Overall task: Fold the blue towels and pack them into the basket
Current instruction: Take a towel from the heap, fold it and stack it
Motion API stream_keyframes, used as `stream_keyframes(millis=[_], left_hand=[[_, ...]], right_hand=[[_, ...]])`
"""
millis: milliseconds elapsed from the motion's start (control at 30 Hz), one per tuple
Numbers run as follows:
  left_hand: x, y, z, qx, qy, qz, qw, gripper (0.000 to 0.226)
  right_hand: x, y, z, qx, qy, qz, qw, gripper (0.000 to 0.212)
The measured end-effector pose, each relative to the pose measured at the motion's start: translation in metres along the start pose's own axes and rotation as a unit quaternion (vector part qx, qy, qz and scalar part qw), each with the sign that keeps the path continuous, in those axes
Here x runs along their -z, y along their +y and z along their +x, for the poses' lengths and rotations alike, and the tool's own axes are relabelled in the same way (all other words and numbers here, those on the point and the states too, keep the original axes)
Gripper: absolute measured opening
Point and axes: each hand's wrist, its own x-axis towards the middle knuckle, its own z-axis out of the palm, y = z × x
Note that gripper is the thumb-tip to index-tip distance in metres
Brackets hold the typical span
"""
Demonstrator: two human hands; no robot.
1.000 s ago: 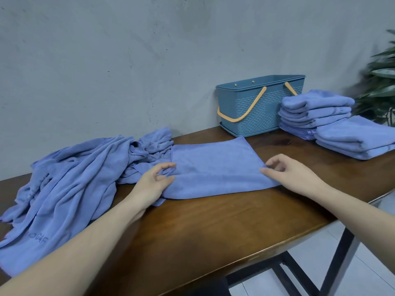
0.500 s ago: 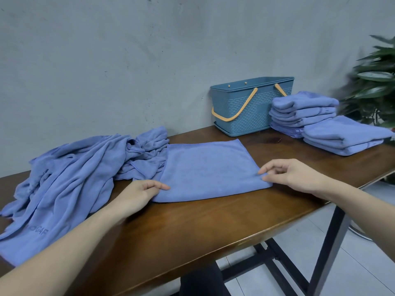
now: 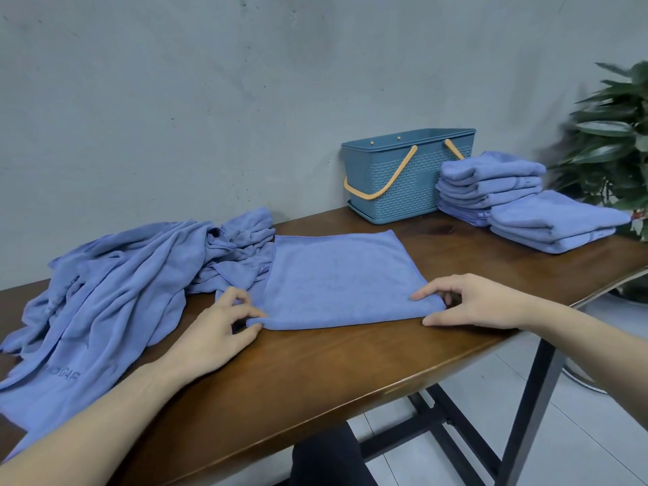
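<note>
A blue towel [image 3: 338,278] lies folded flat in the middle of the wooden table [image 3: 315,373]. My left hand [image 3: 214,331] pinches its near left corner between thumb and fingers. My right hand [image 3: 473,303] pinches its near right corner, index finger on top and thumb under the edge. A heap of unfolded blue towels [image 3: 105,289] covers the table's left part. The blue basket [image 3: 408,173] with orange handles stands at the back by the wall. Two stacks of folded blue towels [image 3: 491,184] [image 3: 557,222] sit to its right.
A grey wall runs behind the table. A green potted plant [image 3: 613,145] stands at the far right, beyond the table's end. Black table legs [image 3: 529,408] and a tiled floor show below the near edge.
Both hands slid toward me along the towel's sides and took hold of its near corners. The view shifted slightly to the right.
</note>
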Motion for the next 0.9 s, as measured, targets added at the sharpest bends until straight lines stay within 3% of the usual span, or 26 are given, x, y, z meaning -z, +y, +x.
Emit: stream_keyframes(millis=[267, 400, 533, 633, 733, 900], left_hand=[[-0.005, 0.002, -0.001, -0.031, 0.058, -0.029, 0.997, 0.011], [-0.009, 0.006, 0.003, -0.024, 0.097, -0.028, 0.995, 0.024], [-0.014, 0.019, 0.010, 0.029, 0.102, -0.183, 0.977, 0.010], [-0.014, 0.035, 0.015, 0.046, 0.138, -0.283, 0.948, 0.019], [-0.012, 0.044, 0.018, 0.051, 0.170, -0.337, 0.925, 0.017], [-0.015, 0.051, 0.017, 0.064, 0.152, -0.303, 0.939, 0.047]], right_hand=[[-0.007, 0.008, 0.001, 0.090, 0.116, -0.064, 0.987, 0.023], [-0.006, -0.001, -0.001, 0.084, 0.149, 0.071, 0.983, 0.009], [-0.003, -0.007, 0.001, 0.057, 0.173, 0.155, 0.971, 0.027], [-0.002, -0.006, 0.002, 0.039, 0.200, 0.182, 0.962, 0.011], [-0.002, -0.007, 0.001, 0.043, 0.219, 0.226, 0.948, 0.014], [0.001, -0.011, -0.008, 0.060, 0.280, 0.192, 0.939, 0.024]])
